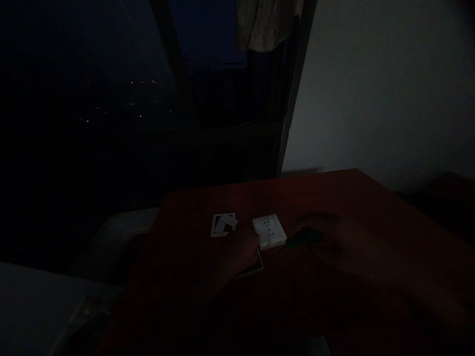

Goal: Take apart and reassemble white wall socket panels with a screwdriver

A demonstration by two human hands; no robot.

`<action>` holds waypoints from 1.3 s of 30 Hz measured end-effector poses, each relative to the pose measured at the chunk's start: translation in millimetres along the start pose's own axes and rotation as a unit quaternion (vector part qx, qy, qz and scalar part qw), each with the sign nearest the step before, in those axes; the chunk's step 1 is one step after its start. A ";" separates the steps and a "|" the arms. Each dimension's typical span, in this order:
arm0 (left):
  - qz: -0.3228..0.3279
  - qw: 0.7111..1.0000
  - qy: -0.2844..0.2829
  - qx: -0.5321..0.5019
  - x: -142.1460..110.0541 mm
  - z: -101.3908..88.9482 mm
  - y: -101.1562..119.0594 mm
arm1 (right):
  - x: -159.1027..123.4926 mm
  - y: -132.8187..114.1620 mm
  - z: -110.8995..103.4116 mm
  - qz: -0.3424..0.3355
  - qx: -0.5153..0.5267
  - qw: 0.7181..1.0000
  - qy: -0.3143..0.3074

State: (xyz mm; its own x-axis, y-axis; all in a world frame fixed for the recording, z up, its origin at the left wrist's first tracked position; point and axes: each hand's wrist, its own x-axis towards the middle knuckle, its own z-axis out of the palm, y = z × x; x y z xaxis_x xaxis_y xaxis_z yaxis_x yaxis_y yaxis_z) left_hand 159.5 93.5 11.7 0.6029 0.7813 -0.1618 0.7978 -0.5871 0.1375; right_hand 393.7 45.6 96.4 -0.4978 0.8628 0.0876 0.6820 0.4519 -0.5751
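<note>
- At the table (315, 193): socket (272, 231), face up.
- Right hand (330, 232) grasps the screwdriver (297, 239), long axis slanting left and slightly nearward, tip near the socket.
- Left hand (243, 247) at the socket's left edge; too dark to tell its grip.

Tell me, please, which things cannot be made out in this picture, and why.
In the head view:
White-edged frame: partly hidden by the left hand.
Green tool: exact type unclear; right hand and darkness obscure it.
Hanging cloth: cut off by the top edge.
Pale object: cut off by the bottom edge, too dark to identify.
</note>
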 end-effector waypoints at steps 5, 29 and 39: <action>0.001 1.000 0.011 -0.013 -3.6 -8.5 -0.9 | 0.7 3.2 4.5 0.006 -0.008 1.000 0.003; -0.321 0.929 0.135 -0.123 -135.1 66.9 -147.6 | 31.1 -23.2 21.6 -0.035 0.024 0.997 0.057; -0.316 0.935 0.126 -0.097 -136.2 64.1 -137.4 | 48.8 -35.6 36.7 -0.064 0.009 0.997 0.032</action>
State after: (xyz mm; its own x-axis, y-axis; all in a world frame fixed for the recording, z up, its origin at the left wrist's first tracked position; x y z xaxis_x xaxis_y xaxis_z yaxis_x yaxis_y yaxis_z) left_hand -31.4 54.2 -47.8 -0.0309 0.9988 -0.0389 0.9618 0.0403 0.2709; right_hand 325.5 63.4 91.3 -0.5455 0.8107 0.2123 0.6047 0.5562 -0.5701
